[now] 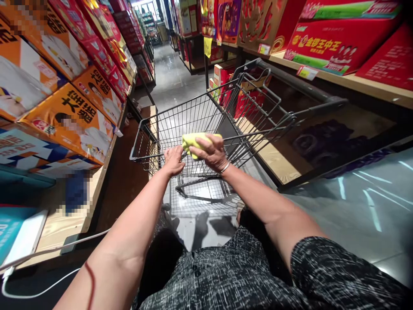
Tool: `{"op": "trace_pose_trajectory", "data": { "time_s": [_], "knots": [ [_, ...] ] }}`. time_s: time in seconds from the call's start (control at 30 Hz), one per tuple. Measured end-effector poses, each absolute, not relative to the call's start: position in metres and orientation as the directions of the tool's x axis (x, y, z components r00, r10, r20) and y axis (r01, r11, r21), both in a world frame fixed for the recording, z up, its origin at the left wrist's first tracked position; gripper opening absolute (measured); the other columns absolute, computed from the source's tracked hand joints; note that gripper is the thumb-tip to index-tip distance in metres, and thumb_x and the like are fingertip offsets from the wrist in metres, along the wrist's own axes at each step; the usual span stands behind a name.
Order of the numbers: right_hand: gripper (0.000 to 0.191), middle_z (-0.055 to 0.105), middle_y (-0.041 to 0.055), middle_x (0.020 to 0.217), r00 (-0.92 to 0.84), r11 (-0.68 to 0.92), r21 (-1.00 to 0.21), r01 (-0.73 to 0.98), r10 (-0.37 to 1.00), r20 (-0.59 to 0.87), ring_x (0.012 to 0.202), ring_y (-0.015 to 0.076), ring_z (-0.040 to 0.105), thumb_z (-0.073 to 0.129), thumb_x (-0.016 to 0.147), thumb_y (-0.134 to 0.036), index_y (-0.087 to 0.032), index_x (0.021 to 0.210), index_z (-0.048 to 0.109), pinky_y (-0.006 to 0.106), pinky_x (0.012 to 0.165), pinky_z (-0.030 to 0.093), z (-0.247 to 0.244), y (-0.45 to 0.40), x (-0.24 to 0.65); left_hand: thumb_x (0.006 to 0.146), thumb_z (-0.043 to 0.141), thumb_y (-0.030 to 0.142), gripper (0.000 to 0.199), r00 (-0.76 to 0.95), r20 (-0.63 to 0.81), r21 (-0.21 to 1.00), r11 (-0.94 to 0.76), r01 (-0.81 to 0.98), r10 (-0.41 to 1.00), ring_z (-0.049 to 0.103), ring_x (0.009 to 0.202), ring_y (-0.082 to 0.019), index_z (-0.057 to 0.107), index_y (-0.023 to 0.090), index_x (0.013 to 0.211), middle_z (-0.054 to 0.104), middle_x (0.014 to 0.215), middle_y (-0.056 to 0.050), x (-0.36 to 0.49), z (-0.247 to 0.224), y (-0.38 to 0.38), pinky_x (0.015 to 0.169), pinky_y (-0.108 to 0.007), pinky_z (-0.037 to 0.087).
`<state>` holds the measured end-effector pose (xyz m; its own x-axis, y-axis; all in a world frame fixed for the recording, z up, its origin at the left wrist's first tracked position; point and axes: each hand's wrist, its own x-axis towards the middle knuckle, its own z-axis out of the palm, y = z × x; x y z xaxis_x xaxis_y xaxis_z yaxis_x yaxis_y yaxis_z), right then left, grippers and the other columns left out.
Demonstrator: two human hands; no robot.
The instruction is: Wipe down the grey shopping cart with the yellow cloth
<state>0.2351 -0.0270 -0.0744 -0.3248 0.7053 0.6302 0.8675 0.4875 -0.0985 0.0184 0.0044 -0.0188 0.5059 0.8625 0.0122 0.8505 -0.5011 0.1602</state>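
A dark wire shopping cart [180, 113] stands crosswise in front of me, its padded handle at the upper right. My right hand [211, 151] is wrapped round a folded yellow cloth [192, 140] and presses it at the cart's near top rim. Just left of the cloth, my left hand [173, 161] rests on the same rim, its fingers bent over the wire. What lies under the cloth is hidden.
Orange boxes [69, 116] are stacked on the left shelf, with a white cable [41, 296] below. Red boxes [325, 43] fill the right shelf. The tiled aisle [166, 58] runs ahead between shelves.
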Motion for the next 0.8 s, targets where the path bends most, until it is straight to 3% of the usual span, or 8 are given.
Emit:
{"op": "trace_pose_trajectory", "data": {
  "time_s": [0.17,0.33,0.43,0.57,0.7,0.8],
  "knots": [
    [0.034,0.054,-0.0094,0.145,-0.546,0.561,-0.183,0.807,0.828,0.129,0.140,0.0214,0.035,0.049,0.100,-0.023,-0.040,0.123,0.067,0.043,0.118,0.027,-0.156,-0.053,0.214,0.071,0.053,0.008,0.084,0.536,0.029,0.183,-0.532,0.827,0.844,0.044,0.129,-0.029,0.035,0.025,0.151,0.050,0.142,-0.007,0.017,-0.019,0.002,0.112,-0.046,0.026],
    [0.029,0.059,-0.0021,0.142,-0.465,0.460,-0.163,0.873,0.886,0.008,0.135,0.0267,0.043,0.059,0.092,-0.025,-0.037,0.113,0.074,0.044,0.112,0.033,-0.201,-0.079,0.269,0.068,0.056,0.009,0.086,0.527,0.048,0.185,-0.526,0.830,0.849,0.041,0.134,-0.029,0.037,0.027,0.150,0.048,0.145,-0.007,0.018,-0.022,0.003,0.115,-0.048,0.023],
    [0.034,0.059,-0.0013,0.142,-0.394,0.409,-0.108,0.906,0.909,0.134,0.133,0.0273,0.042,0.057,0.094,-0.025,-0.041,0.121,0.070,0.046,0.108,0.034,-0.179,-0.085,0.318,0.067,0.058,0.012,0.086,0.518,0.066,0.188,-0.521,0.833,0.853,0.040,0.135,-0.030,0.037,0.028,0.149,0.046,0.147,-0.007,0.019,-0.025,0.004,0.117,-0.049,0.020],
    [0.031,0.063,-0.0007,0.131,-0.234,0.300,-0.076,0.951,0.856,0.461,0.127,0.0246,0.039,0.056,0.097,-0.023,-0.042,0.119,0.069,0.046,0.104,0.033,-0.117,-0.091,0.382,0.067,0.059,0.015,0.085,0.521,0.079,0.195,-0.525,0.828,0.850,0.037,0.138,-0.030,0.037,0.028,0.149,0.045,0.149,-0.007,0.019,-0.027,0.003,0.118,-0.051,0.019],
    [0.027,0.057,0.0094,0.129,0.060,0.057,-0.148,0.987,0.730,0.681,0.129,0.0293,0.031,0.053,0.096,-0.020,-0.029,0.114,0.071,0.051,0.108,0.028,-0.068,-0.095,0.416,0.067,0.060,0.017,0.085,0.518,0.076,0.212,-0.522,0.826,0.852,0.036,0.140,-0.031,0.037,0.027,0.148,0.044,0.149,-0.008,0.019,-0.026,0.002,0.120,-0.052,0.017],
    [0.025,0.051,0.0121,0.127,0.208,-0.032,-0.246,0.969,0.648,0.733,0.126,0.0327,0.033,0.054,0.091,-0.018,-0.024,0.105,0.073,0.054,0.108,0.031,-0.074,-0.090,0.404,0.069,0.061,0.021,0.083,0.510,0.060,0.222,-0.509,0.831,0.858,0.034,0.141,-0.033,0.038,0.027,0.148,0.044,0.149,-0.008,0.020,-0.024,0.001,0.120,-0.053,0.016]
  ]
}}
